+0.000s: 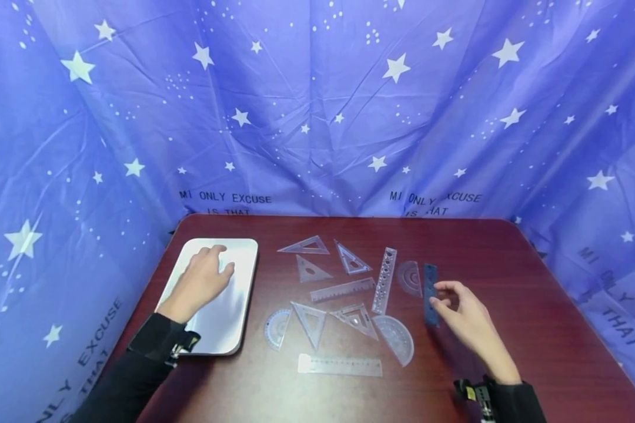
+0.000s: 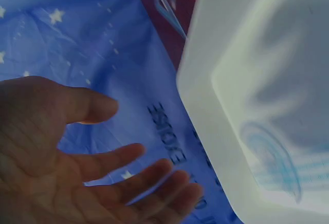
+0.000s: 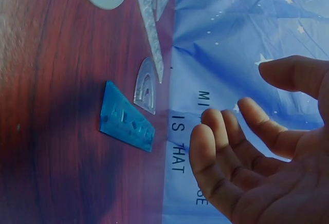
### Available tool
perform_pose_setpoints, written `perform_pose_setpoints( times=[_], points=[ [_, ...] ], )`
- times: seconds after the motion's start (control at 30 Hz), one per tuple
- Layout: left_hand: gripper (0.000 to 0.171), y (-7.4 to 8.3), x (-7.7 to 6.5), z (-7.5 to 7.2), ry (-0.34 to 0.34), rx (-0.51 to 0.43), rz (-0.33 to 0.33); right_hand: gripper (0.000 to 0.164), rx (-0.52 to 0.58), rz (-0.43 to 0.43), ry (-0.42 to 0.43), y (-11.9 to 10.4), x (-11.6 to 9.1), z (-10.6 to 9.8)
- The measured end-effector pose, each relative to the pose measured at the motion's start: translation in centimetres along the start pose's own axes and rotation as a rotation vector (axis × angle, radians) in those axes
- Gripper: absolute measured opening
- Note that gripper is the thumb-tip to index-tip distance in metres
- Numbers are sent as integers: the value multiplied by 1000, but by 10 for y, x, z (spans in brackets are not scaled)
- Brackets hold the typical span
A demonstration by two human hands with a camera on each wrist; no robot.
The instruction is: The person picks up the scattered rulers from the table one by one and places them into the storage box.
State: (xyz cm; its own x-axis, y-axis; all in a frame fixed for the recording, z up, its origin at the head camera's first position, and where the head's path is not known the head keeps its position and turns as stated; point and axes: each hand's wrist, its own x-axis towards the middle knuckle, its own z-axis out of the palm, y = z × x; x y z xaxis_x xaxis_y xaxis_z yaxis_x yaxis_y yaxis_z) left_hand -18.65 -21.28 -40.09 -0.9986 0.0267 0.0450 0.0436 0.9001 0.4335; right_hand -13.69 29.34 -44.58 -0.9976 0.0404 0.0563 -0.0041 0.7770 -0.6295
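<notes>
My left hand [image 1: 203, 279] hovers over a white tray [image 1: 233, 329], its fingers spread and holding nothing. The left wrist view shows a clear protractor with blue marks [image 2: 272, 154] inside that tray. On the right, my right hand [image 1: 468, 317] is beside a dark blue stencil ruler [image 1: 430, 294]. In the right wrist view the same blue ruler [image 3: 126, 118] lies on the table, apart from the loosely bent fingers [image 3: 203, 152]. Just left of it lies a small clear protractor [image 1: 410, 278], and beyond that a clear stencil ruler [image 1: 384, 281].
Several clear pieces lie mid-table, among them set squares [image 1: 311, 323], a straight ruler [image 1: 341, 365], a slanted ruler [image 1: 343, 289], a large protractor [image 1: 397, 339] and a blue-marked protractor [image 1: 277, 329]. A starry blue curtain [image 1: 317, 117] surrounds the brown table [image 1: 508, 264].
</notes>
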Motion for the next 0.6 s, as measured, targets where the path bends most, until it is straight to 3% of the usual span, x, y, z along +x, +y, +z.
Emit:
perform_pose_setpoints(
  times=[0.2,0.4,0.6],
  points=[
    [49,25,-11,12,101,-61,155,53,-33,17,-11,6,20,3],
    [48,41,-23,33,203,-71,272,60,-28,78,-8,13,42,15],
    [54,61,-37,58,254,-20,331,71,-103,234,-37,18,50,24]
  ],
)
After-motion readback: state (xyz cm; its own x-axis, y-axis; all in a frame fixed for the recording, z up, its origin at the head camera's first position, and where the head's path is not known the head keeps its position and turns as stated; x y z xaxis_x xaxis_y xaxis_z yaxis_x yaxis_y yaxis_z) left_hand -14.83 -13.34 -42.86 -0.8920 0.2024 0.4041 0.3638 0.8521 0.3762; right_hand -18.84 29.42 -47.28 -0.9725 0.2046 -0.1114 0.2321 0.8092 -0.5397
